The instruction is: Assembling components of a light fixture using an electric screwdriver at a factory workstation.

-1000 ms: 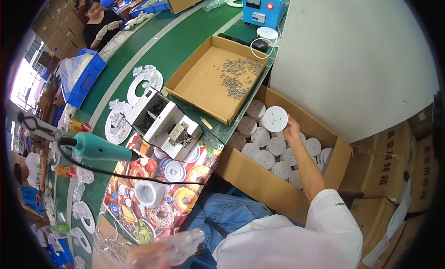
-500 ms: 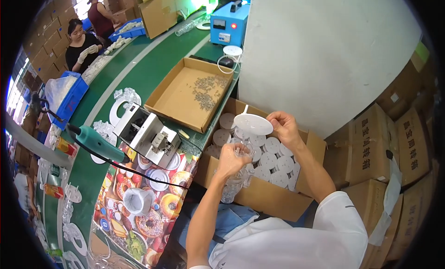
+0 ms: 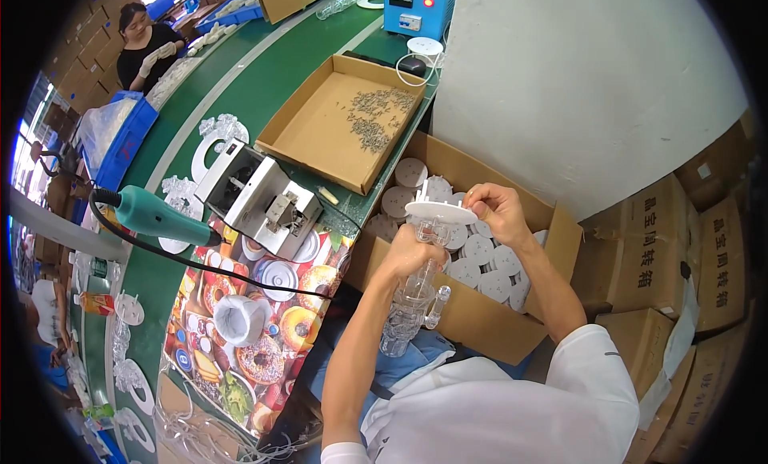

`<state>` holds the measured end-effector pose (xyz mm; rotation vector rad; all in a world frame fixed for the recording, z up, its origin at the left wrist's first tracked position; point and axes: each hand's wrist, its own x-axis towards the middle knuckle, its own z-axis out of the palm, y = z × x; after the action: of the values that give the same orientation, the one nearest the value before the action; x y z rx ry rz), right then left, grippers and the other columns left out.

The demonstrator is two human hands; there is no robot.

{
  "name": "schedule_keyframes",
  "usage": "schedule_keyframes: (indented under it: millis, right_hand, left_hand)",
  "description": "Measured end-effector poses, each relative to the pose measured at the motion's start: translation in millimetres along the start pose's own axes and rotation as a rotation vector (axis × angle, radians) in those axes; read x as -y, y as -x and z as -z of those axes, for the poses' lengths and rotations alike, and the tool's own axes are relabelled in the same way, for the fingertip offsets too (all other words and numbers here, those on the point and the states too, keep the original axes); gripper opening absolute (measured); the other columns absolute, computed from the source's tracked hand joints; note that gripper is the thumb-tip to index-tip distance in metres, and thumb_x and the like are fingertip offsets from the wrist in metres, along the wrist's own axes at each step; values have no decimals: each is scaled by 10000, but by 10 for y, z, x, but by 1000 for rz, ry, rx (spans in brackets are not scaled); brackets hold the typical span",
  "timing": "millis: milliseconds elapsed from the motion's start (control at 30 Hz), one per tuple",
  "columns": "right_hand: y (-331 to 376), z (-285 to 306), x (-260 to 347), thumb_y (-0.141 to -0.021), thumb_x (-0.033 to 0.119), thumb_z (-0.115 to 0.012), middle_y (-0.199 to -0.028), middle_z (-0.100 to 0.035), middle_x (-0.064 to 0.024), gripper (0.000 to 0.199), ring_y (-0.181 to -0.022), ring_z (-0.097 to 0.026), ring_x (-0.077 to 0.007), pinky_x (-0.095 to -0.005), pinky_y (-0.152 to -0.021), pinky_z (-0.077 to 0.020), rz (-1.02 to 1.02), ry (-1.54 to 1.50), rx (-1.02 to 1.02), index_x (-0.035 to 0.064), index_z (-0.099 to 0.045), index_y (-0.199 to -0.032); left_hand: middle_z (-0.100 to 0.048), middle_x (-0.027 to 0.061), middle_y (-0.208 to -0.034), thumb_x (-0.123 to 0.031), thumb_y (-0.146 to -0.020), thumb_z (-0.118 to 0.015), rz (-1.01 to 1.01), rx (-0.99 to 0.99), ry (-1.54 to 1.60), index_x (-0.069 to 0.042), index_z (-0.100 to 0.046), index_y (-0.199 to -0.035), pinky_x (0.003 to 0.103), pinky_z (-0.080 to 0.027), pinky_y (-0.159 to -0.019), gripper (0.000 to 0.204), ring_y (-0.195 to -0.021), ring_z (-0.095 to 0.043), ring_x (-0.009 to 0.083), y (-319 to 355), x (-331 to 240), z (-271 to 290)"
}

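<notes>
Though box-hemmed, both hands [image 3: 448, 236] on disc [image 3: 438, 211].

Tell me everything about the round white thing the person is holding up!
The round white disc looks like thin plastic, flat and held nearly level above the open cardboard box of similar discs. The right hand pinches its right edge with the fingertips. Beneath it, the left hand grips a clear, knobbly plastic piece that hangs down from the disc's underside; whether they are joined cannot be told.
</notes>
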<state>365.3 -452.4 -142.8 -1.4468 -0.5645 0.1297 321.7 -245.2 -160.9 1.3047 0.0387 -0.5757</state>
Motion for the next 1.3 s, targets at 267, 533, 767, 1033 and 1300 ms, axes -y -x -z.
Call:
schedule_keyframes:
  millis: [267, 533, 767, 1033, 1300]
  right_hand:
    - [14, -102, 44, -875, 90, -672, -882, -636, -47, 112, -797, -554, -98, -250, -705, -462, -68, 60, 64, -11, -625, -876]
    - [26, -229, 153, -810, -22, -656, -828, -655, -82, 42, -757, -600, -160, -278, -708, -486, 38, 357, 75, -5, -631, -839]
    - [58, -282, 135, -789, -42, -663, -822, -653, -87, 76, -738, -613, -190, -298, -673, -500, 139, 419, 123, 2, -632, -842]
    - [22, -510, 345, -786, -20, -677, -861, -647, -112, 106, -761, -633, -227, -310, -674, -509, 253, 533, 234, 7, -636, -880]
    - [-109, -810, 640, -987, 292, -453, -982, -650, -178, 430, -834, -617, -229, -329, -698, -498, 612, 353, 210, -49, -550, -1229]
  left_hand:
    - [-616, 93, -633, 1, -523, -666, 46, -39, -16, 24, -612, -696, 315, -453, -483, 183, -519, -582, 176, -85, 136, 36]
    - [-608, 123, -642, 53, -585, -672, 52, -1, 66, 38, -573, -849, 328, -483, -474, 282, -524, -608, 210, -29, 98, 56]
    - [-614, 117, -663, 69, -542, -650, -11, 8, 157, 14, -590, -843, 317, -456, -450, 311, -523, -601, 200, 43, 51, 13]
    - [-625, 95, -689, 87, -553, -651, -118, -19, 147, 6, -620, -888, 316, -494, -502, 346, -559, -609, 194, 258, 30, 101]
    - [-651, 88, -1013, -26, -590, -748, -662, -330, -123, -12, -609, -1093, 363, -496, -841, 522, -947, -604, 181, 776, 269, 391]
